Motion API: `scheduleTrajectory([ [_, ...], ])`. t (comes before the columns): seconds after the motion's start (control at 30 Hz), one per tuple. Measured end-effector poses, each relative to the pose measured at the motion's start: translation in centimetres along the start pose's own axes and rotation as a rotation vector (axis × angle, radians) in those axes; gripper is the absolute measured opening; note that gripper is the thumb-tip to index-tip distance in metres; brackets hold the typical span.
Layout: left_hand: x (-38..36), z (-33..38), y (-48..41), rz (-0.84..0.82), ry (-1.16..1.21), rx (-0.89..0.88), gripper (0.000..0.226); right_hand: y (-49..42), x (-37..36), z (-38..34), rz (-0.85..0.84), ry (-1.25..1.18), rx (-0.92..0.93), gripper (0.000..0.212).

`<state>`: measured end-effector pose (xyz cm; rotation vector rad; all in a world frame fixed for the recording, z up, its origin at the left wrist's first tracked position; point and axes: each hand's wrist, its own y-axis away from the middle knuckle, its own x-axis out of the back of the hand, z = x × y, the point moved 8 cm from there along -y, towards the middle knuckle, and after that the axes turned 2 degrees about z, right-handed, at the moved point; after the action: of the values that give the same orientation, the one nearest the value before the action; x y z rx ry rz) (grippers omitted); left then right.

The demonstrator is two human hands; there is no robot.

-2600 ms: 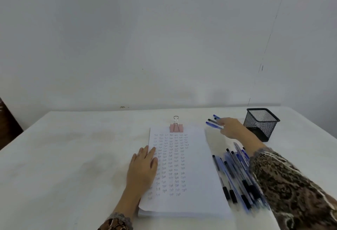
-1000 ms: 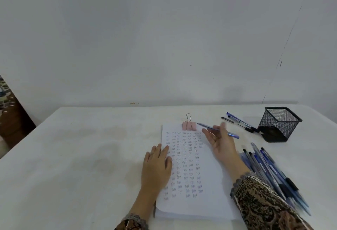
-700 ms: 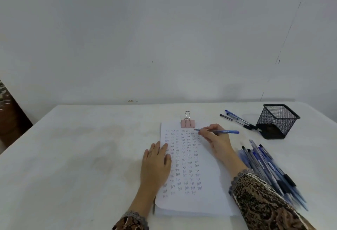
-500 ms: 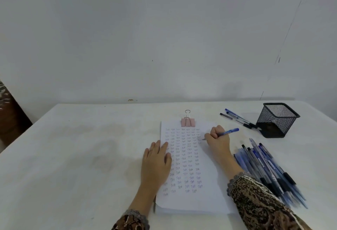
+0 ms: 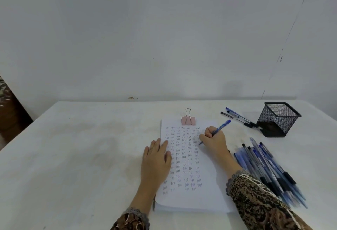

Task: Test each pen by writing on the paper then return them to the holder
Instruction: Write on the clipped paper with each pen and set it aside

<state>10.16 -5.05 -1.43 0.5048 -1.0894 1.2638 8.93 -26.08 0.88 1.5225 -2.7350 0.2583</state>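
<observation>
Your right hand (image 5: 214,139) gripped the pen (image 5: 221,126), tip on paper (image 5: 209,184), tail toward the holder (image 5: 279,120) near the tabletop (image 5: 91,157) far-right corner (left hand (image 5: 156,158) flat).

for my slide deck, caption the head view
Right hand tests a blue pen on clipped paper while left hand steadies it.

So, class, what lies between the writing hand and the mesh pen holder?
Head view: a few loose pens lie on the table between the right hand and the holder.

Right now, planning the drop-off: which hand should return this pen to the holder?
Right: the right hand grips the pen, nearer the holder; the left hand lies flat on the paper.
</observation>
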Motion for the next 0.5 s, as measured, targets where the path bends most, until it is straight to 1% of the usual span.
scheduleTrajectory([
  [0.07,-0.01,0.08,0.01,0.002,0.008,-0.004,0.048,-0.02,0.20,-0.11,0.023,0.013,0.011,0.049],
  [0.17,0.00,0.14,0.15,0.008,0.002,-0.009,0.072,0.05,0.20,-0.52,0.028,0.039,0.037,0.050],
  [0.2,-0.06,0.07,0.15,0.011,-0.001,-0.009,0.076,0.10,0.13,-0.57,0.021,0.037,0.037,0.050],
  [0.23,-0.08,0.02,0.16,0.014,-0.002,-0.007,0.074,0.13,0.11,-0.56,0.018,0.029,0.034,0.050],
  [0.33,0.03,0.18,0.08,0.009,0.001,-0.008,0.059,0.13,0.33,-0.41,0.035,0.002,0.027,0.049],
  [0.5,0.02,0.15,0.14,-0.013,-0.013,0.002,0.057,0.01,0.54,-0.38,0.051,0.020,0.038,0.048],
])
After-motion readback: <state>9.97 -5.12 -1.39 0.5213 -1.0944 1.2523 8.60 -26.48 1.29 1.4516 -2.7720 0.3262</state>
